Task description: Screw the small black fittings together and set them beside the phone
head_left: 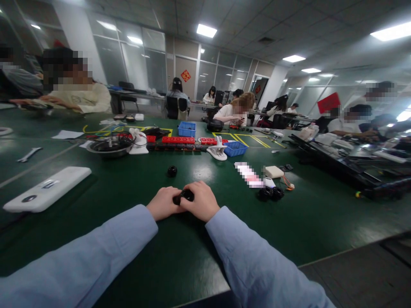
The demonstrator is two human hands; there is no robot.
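Note:
Both of my hands meet over the green table (135, 184), near its middle. My left hand (165, 203) is closed on the left side of a small round black part (187, 195). From the right, my right hand (202, 200) wraps round the same part, its fingers touching my left hand. My fingers cover much of the part. Just beyond my hands lies a similar black part (172, 171). Two more black round parts (266, 193) sit side by side on the right, below a phone (249, 174) with a lit screen.
A white device (48, 188) and a wrench (30, 155) lie left. Farther back are a metal bowl (109, 147), a red power strip (178, 140), a white clamp (218, 150) and a blue bin (236, 148). Black frames (349, 171) stand right. Other people sit around.

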